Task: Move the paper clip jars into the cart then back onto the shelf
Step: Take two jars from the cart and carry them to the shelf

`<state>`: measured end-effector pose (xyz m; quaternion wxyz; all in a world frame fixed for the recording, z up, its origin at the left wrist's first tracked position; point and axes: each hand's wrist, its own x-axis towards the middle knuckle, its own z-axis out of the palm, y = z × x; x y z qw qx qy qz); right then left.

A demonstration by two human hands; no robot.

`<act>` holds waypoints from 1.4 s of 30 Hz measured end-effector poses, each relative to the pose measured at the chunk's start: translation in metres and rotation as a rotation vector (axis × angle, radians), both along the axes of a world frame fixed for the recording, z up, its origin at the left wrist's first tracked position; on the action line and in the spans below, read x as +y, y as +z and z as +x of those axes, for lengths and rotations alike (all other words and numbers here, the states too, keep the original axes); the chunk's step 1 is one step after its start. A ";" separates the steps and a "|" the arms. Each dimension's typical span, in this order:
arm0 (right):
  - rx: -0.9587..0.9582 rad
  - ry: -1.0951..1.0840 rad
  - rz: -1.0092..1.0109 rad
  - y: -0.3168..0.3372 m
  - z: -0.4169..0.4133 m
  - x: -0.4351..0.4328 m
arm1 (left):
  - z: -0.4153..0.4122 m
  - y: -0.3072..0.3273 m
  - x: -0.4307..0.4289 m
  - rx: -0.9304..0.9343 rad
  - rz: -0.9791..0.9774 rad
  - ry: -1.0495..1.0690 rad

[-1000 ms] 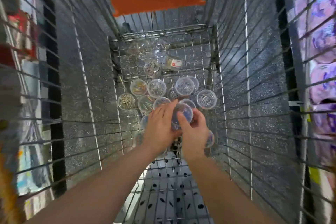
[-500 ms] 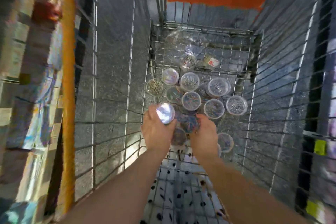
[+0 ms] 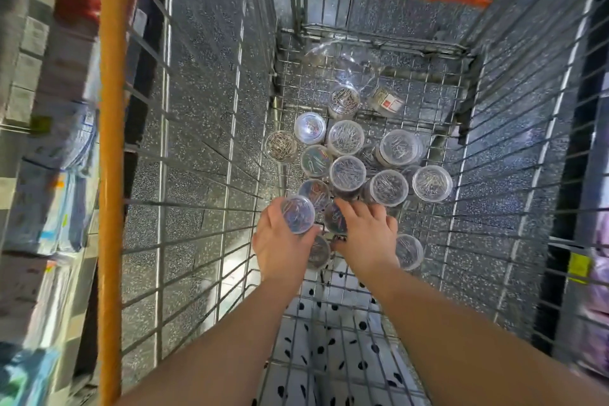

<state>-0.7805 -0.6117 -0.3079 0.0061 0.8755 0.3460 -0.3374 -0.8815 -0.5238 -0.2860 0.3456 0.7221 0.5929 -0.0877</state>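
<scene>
One paper clip jar (image 3: pixel 298 214) is held by the left grip (image 3: pixel 280 247) in the cart (image 3: pixel 379 40), and a second jar (image 3: pixel 333 219) is touched by the right grip (image 3: pixel 367 234), hold unclear.

Shop aisle, wire shopping cart (image 3: pixel 163 142), stocked shelves (image 3: pixel 43 109) alongside, yellow price tag (image 3: pixel 579 268)

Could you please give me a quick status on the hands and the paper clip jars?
Left hand holds one jar. Right hand down among cart jars, grip unclear. Wire walls close on both sides.
</scene>
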 end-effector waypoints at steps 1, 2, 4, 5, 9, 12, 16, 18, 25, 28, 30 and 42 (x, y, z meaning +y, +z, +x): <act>-0.011 -0.006 0.010 -0.001 -0.001 0.001 | 0.000 0.000 0.000 -0.002 0.007 -0.005; -0.019 -0.018 0.024 -0.003 -0.003 0.003 | 0.000 0.000 0.001 -0.009 0.012 -0.005; -0.026 -0.029 0.051 -0.005 -0.007 0.007 | 0.000 0.000 0.002 -0.028 0.027 -0.001; -0.027 -0.035 0.065 -0.006 -0.008 0.008 | 0.000 0.000 0.002 -0.037 0.033 -0.006; 0.018 -0.201 0.189 0.001 -0.010 0.004 | -0.001 0.006 0.001 -0.113 0.020 -0.005; 0.132 -0.343 0.329 0.021 -0.007 0.005 | 0.000 0.021 0.002 -0.141 0.029 -0.002; 0.257 -0.421 0.333 0.054 -0.004 0.008 | 0.002 0.049 0.012 -0.221 0.055 -0.040; 0.238 -0.418 0.383 0.072 -0.002 0.010 | 0.007 0.064 0.018 -0.278 0.061 -0.055; 0.115 -0.404 0.526 0.159 0.028 0.006 | 0.034 0.138 0.026 -0.424 0.131 -0.169; 0.055 -0.394 0.594 0.202 0.037 0.000 | 0.040 0.175 0.028 -0.485 0.158 -0.256; -0.009 -0.370 0.648 0.230 0.040 -0.005 | 0.043 0.201 0.031 -0.532 0.184 -0.333; -0.298 -0.133 1.017 0.389 0.019 -0.040 | 0.003 0.362 0.005 -0.686 0.436 -0.450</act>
